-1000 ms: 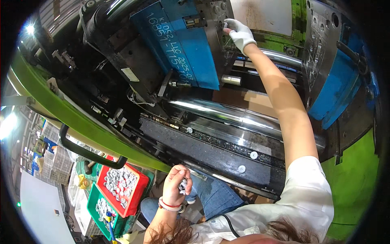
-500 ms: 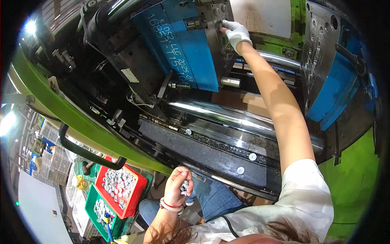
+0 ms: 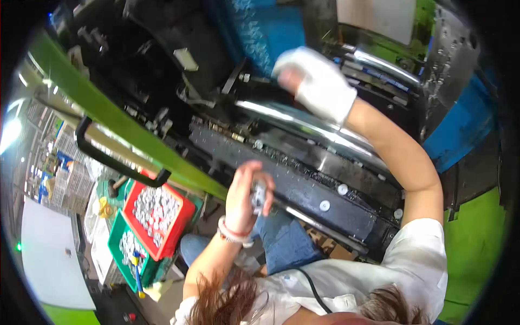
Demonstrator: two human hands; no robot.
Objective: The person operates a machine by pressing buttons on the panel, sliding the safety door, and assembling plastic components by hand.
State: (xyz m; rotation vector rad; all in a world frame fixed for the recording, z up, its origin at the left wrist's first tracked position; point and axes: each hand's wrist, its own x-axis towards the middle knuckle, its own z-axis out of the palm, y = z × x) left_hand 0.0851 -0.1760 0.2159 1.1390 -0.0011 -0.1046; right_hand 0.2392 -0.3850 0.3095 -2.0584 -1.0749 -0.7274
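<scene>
My left hand (image 3: 242, 196), bare with a beaded bracelet at the wrist, is raised in front of my lap and closed on a small grey metal part (image 3: 259, 195). My right hand (image 3: 317, 84) wears a white glove and hangs blurred above the shiny steel bar (image 3: 303, 123) of the moulding machine, just below the blue mould plate (image 3: 265, 30). Its fingers are curled; the blur hides whether anything lies in them. The right arm stretches far up into the machine.
A red crate (image 3: 181, 208) filled with several small grey parts stands at lower left on a green crate (image 3: 116, 241). A black door handle (image 3: 108, 157) sits on the green machine frame (image 3: 162, 146). A second blue mould half (image 3: 460, 127) stands at the right.
My right hand has come away from the blue mould plate and dropped toward the steel bar. My left hand has lifted higher, with the small part showing in it. The view has swung closer.
</scene>
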